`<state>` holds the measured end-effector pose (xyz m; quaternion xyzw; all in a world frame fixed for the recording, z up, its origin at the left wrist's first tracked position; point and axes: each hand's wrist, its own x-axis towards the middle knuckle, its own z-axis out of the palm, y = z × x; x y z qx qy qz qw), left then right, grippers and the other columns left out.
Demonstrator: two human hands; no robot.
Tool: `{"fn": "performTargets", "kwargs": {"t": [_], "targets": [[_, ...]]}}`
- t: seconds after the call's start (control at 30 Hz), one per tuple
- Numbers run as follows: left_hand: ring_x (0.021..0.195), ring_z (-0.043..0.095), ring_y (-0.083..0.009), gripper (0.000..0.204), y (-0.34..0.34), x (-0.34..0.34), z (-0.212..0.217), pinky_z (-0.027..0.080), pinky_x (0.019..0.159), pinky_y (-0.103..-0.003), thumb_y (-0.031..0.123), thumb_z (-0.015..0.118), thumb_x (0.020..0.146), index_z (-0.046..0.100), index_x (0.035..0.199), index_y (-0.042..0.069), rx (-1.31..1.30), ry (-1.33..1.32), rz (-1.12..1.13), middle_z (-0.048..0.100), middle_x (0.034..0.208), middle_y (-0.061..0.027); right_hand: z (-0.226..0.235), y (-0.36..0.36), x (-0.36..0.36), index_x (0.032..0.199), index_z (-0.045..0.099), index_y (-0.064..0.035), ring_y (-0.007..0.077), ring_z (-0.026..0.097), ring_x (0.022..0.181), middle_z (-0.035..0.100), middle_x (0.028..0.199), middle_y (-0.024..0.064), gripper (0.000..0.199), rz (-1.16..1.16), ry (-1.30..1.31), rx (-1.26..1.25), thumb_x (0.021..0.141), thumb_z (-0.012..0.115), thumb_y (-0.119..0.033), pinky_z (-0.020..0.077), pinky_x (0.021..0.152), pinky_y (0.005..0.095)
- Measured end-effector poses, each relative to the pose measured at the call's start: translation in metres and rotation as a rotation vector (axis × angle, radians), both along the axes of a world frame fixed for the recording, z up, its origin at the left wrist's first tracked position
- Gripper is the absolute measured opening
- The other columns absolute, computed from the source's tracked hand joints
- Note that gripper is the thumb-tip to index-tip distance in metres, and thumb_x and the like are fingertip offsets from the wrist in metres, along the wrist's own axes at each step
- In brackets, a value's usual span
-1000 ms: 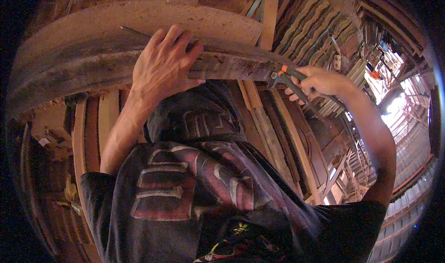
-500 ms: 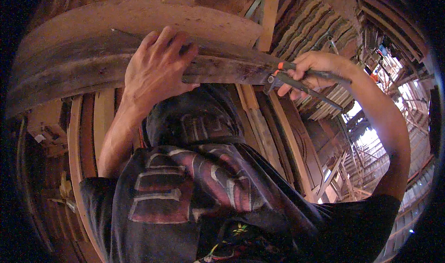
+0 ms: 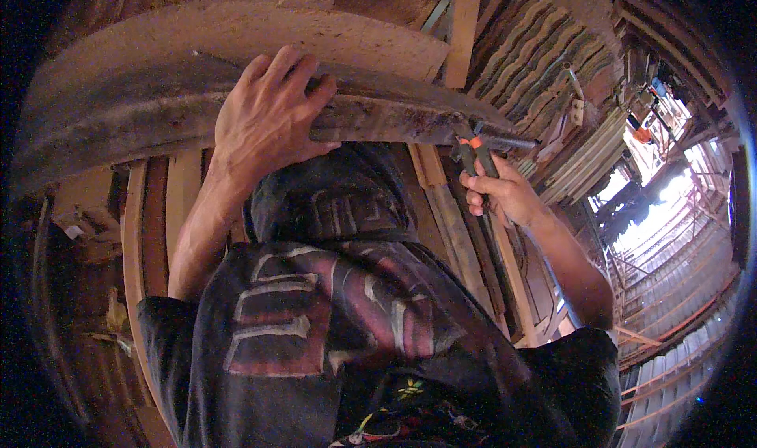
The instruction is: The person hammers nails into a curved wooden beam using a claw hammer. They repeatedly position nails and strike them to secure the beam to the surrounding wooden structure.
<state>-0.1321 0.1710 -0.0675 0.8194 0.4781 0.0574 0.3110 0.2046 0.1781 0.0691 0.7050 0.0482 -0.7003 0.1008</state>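
A long, dark, weathered wooden beam (image 3: 371,118) runs across the upper part of the view. My left hand (image 3: 272,121) grips its near edge, fingers curled over the top and thumb underneath. At the beam's right end, my right hand (image 3: 509,192) is closed round the handles of a pair of pliers (image 3: 478,162), dark with orange bands. The plier jaws point up at the beam end; whether they bite on anything there is too small to tell. Beside them a dark, ribbed rod (image 3: 516,142) sticks out to the right.
Behind the beam lies a broad, pale wooden slab (image 3: 236,26). A thin metal spike (image 3: 206,56) shows near the beam's far edge. Wavy stacked sheets (image 3: 540,54) stand at the upper right. Upright planks (image 3: 185,192) stand below the beam. Corrugated metal (image 3: 670,337) lies at the far right.
My right hand has swung down and left, turning the pliers upright with the handles drawn closer together. The ribbed rod at the beam end has come into sight. My left hand stays put.
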Motion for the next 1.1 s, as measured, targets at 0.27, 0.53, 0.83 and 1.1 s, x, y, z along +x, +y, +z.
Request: {"fn": "performTargets", "kwargs": {"t": [0.27,0.53,0.83,1.1], "targets": [[0.121,0.05,-0.0263,0.072,-0.003,0.004,0.001,0.043,0.102,-0.041,0.057,0.081,0.059,0.068,0.115,0.015,-0.022,0.009,-0.008,0.059,0.121,-0.0068,-0.029,-0.094,0.013,0.129,0.043,-0.0012,0.0157,0.057,0.068,0.054,0.084,0.0045,0.037,0.548,-0.145,0.548,0.098,0.058,-0.012,0.0493,0.065,0.034],[0.122,0.049,-0.0267,0.073,-0.007,0.007,-0.006,0.042,0.103,-0.042,0.058,0.081,0.059,0.068,0.117,0.015,0.0,-0.002,-0.005,0.059,0.121,-0.007,-0.013,-0.045,0.013,0.119,0.044,-0.005,0.0285,0.055,0.124,0.05,0.136,0.0206,0.036,0.119,0.086,0.695,0.086,0.042,0.01,0.0439,0.104,0.0408],[0.123,0.048,-0.0265,0.074,-0.009,0.003,-0.007,0.042,0.103,-0.042,0.058,0.08,0.06,0.067,0.118,0.014,0.002,-0.003,-0.005,0.059,0.123,-0.0074,-0.002,-0.039,0.007,0.131,0.047,-0.0035,0.0277,0.062,0.116,0.05,0.141,0.0166,0.049,0.28,0.081,0.17,0.083,0.047,0.007,0.0513,0.096,0.0416],[0.12,0.049,-0.0246,0.071,-0.009,0.003,-0.009,0.042,0.101,-0.039,0.058,0.08,0.06,0.067,0.115,0.014,0.009,-0.016,-0.023,0.059,0.12,-0.0051,0.005,0.008,-0.016,0.151,0.031,-0.0144,0.0286,0.063,0.112,0.052,0.127,0.01,0.076,0.048,0.006,-0.147,0.08,0.048,0.007,0.0557,0.086,0.0407]]}}
